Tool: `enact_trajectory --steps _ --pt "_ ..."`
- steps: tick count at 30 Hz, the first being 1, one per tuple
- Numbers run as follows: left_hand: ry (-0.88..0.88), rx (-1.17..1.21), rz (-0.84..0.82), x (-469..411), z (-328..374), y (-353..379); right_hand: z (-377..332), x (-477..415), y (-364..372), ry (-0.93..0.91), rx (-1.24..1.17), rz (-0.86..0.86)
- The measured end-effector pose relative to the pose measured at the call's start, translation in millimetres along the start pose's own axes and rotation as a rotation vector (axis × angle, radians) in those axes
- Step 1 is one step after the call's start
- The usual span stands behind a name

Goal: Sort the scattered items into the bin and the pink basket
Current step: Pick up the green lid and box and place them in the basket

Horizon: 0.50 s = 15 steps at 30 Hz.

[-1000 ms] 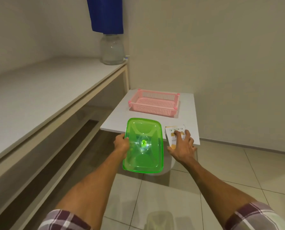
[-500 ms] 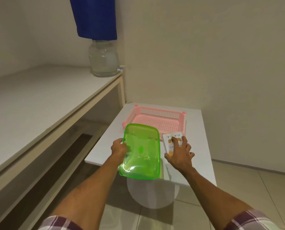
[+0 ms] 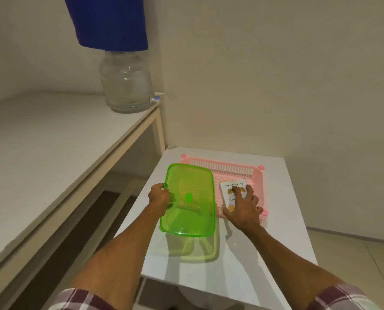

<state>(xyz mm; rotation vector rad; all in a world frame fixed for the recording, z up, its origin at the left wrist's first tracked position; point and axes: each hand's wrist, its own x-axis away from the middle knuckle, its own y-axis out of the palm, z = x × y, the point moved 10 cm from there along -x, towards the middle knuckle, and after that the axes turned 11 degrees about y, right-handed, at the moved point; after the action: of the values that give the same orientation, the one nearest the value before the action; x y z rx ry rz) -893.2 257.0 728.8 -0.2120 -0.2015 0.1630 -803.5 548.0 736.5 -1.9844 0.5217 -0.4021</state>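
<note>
A translucent green plastic lid (image 3: 188, 200) hangs above the small white table (image 3: 285, 220), gripped at its left edge by my left hand (image 3: 159, 194). Its far part overlaps the pink basket (image 3: 231, 170), which stands at the back of the table. My right hand (image 3: 244, 206) holds a small white box with yellow print (image 3: 231, 189) over the right half of the basket, fingers spread on top of it. The lid's green shadow falls on the table below. No bin is in view.
A long pale counter (image 3: 52, 153) runs along the left, with a clear glass water jar (image 3: 126, 81) and a blue cloth (image 3: 108, 21) above it at its far end. Walls close in behind and to the right of the table. Tiled floor (image 3: 354, 265) lies on the right.
Both hands have carried the lid and the box forward, from the table's near edge to over the pink basket. The view has come closer to the table.
</note>
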Motion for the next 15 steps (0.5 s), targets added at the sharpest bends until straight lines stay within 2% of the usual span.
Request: enact_trajectory --steps 9,15 --pt "-0.028 -0.032 -0.152 -138 14 36 -36 -78 36 0.163 0.014 0.032" --pt "-0.018 -0.065 -0.24 -193 16 66 -43 -108 54 0.28 0.015 0.061"
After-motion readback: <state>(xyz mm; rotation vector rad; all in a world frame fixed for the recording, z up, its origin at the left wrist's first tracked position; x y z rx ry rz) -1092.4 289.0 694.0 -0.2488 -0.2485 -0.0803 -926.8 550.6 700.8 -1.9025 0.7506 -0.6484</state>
